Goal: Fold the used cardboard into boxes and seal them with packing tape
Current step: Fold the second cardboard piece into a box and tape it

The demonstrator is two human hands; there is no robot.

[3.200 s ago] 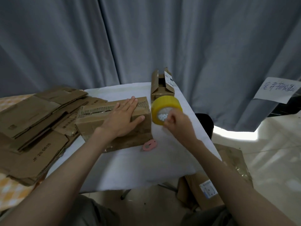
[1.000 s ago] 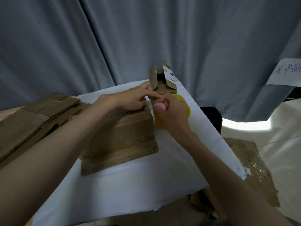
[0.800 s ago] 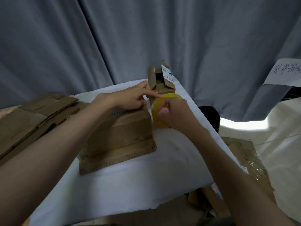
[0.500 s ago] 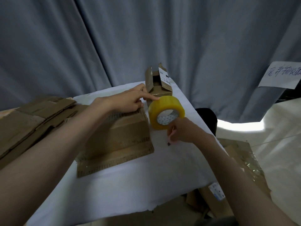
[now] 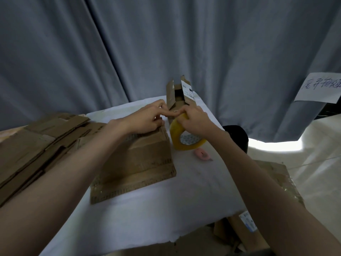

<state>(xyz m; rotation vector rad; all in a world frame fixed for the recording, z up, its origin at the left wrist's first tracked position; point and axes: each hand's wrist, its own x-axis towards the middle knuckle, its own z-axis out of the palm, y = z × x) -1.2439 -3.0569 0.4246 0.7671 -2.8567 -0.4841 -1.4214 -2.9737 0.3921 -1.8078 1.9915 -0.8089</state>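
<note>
White-clothed table (image 5: 166,209), grey curtain (image 5: 166,43) behind, left hand (image 5: 145,117) pinching, right hand (image 5: 195,121) gripping tape roll (image 5: 181,143).

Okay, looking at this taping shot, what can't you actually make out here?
Head view, the only one:
- Free end of the tape roll: covered by the right hand and left hand.
- Top seam of the cardboard box: hidden under the left forearm.
- Print on the small open box label: too small.
- Paper sign: cut by the right edge.
</note>
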